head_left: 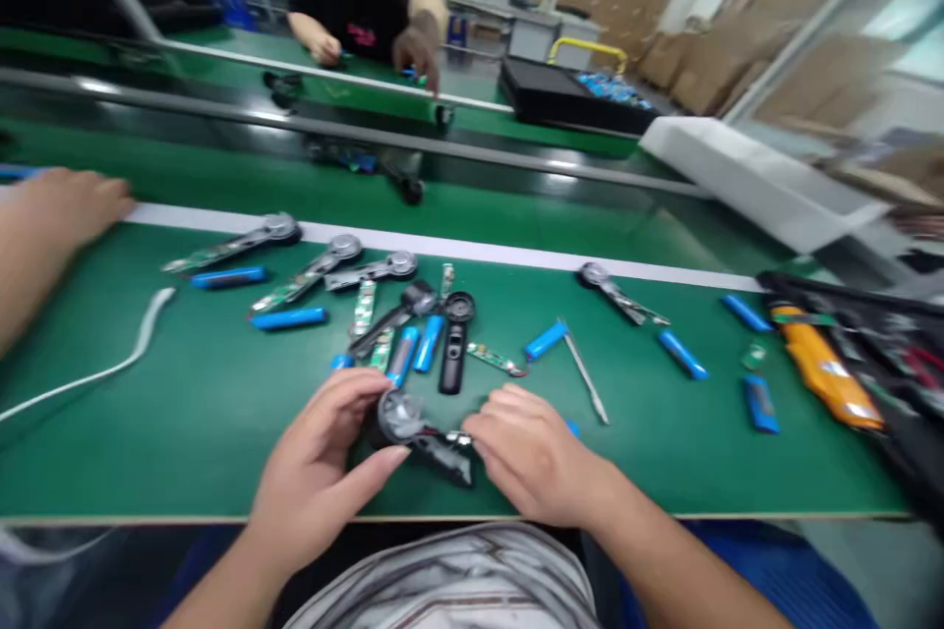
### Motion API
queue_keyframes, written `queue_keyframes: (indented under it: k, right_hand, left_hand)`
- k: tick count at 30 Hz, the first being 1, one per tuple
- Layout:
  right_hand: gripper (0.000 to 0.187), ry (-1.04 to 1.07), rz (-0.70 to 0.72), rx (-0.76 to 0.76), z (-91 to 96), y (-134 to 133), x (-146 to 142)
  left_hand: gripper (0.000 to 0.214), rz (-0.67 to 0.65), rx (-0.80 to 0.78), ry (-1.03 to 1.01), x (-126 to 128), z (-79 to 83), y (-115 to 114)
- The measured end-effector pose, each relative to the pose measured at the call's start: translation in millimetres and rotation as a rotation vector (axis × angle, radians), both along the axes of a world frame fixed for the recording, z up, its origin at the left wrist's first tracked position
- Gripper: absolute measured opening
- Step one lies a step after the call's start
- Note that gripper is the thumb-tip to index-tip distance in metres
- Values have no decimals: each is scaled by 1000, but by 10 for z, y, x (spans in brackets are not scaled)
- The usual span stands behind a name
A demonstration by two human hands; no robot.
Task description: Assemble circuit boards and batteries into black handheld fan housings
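Near the table's front edge, my left hand (pixel 324 462) grips a black device housing (pixel 449 460) by its round grey head, fingers behind and thumb in front. The handle end points right and lies open, with wires and a small part showing. My right hand (pixel 535 452) is closed in a pinch on a small circuit board (pixel 458 437) at the handle's side, its fingers hiding part of it. Just beyond stand loose blue batteries (pixel 403 357), a black housing with a round head (pixel 455 344) and a green circuit board (pixel 494 357).
Several opened housings (pixel 306 273) lie along the white strip (pixel 442 244). A screwdriver-like rod (pixel 586 378) touches a blue battery (pixel 546 341). On the right is an orange tool (pixel 826 369) by a black tray (pixel 900 364). Another person's hand (pixel 66 206) rests left; a co-worker (pixel 361 0) sits opposite.
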State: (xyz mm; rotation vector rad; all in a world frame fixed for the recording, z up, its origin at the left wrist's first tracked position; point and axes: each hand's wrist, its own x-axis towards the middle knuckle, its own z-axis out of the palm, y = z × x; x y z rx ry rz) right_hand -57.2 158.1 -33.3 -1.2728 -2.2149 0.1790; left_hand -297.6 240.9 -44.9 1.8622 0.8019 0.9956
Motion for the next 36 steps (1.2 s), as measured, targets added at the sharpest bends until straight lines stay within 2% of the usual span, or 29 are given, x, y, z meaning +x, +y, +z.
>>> queue_keyframes:
  k: [4, 9, 14, 17, 19, 21, 24, 27, 30, 32, 34, 36]
  right_hand:
    - [29, 12, 49, -36, 22, -36, -24]
    - [31, -8, 29, -42, 26, -50, -43]
    - [34, -41, 15, -67, 13, -33, -60]
    - [35, -29, 14, -80, 16, -41, -59]
    - [37, 45, 11, -87, 42, -40, -53]
    - [42, 172, 23, -98, 100, -19, -58]
    - [58, 286, 8, -177, 243, 58, -116]
    - [69, 241, -31, -238, 384, 148, -189]
    - [67, 415, 66, -231, 449, 192, -191]
    - [61, 572, 66, -242, 451, 197, -160]
    - [53, 573, 6, -263, 434, 200, -132]
    - [53, 504, 31, -278, 408, 207, -118]
  left_hand:
    - [44, -72, -17, -113, 51, 47, 22]
    - [44, -124, 3, -53, 18, 47, 40]
    - [41, -192, 98, -18, -1, 64, 41]
    - [51, -153, -24, -85, 17, 42, -7]
    - [58, -91, -171, -135, 33, 15, -35]
    - [56, -76, -243, -161, 46, -3, -42]
    - [44, -140, -229, -150, 52, 4, -18]
    - [38, -155, -233, -170, 49, 36, 4]
    - [37, -139, -246, -189, 49, 60, 5]
    - [36, -142, -247, -187, 51, 63, 2]
    - [35, -149, -247, -195, 53, 59, 3]
    - [34, -140, -246, -210, 53, 54, 6]
